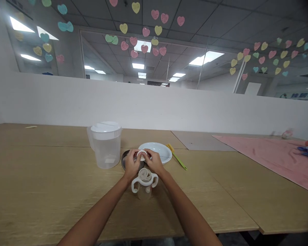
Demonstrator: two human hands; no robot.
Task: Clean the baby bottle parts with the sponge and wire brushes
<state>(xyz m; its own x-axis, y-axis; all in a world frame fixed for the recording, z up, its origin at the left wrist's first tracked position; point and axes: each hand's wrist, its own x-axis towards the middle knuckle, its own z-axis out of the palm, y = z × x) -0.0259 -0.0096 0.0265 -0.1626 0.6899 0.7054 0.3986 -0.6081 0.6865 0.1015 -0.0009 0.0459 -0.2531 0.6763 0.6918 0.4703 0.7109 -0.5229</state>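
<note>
My left hand point(131, 163) and my right hand point(154, 162) meet over the table, both closed on a small white round cap point(142, 155). Fingers of both hands wrap its sides, so only its top and front edge show. Just nearer to me stands a clear baby bottle point(144, 191) with two white handles, upright and without a lid over its top. A coiled pale piece point(145, 174) sits in its mouth. Behind my left hand is a dark round dish point(123, 160), partly covered by the hands. A white oval basin point(165, 153) lies behind my right hand.
Left of my hands stands a clear pitcher point(107, 152) with a white lid. A brush point(179, 161) with a green handle and yellow head lies right of the basin. Pink cloth point(277, 153) covers the table's right side. A white wall point(154, 106) rises behind the table.
</note>
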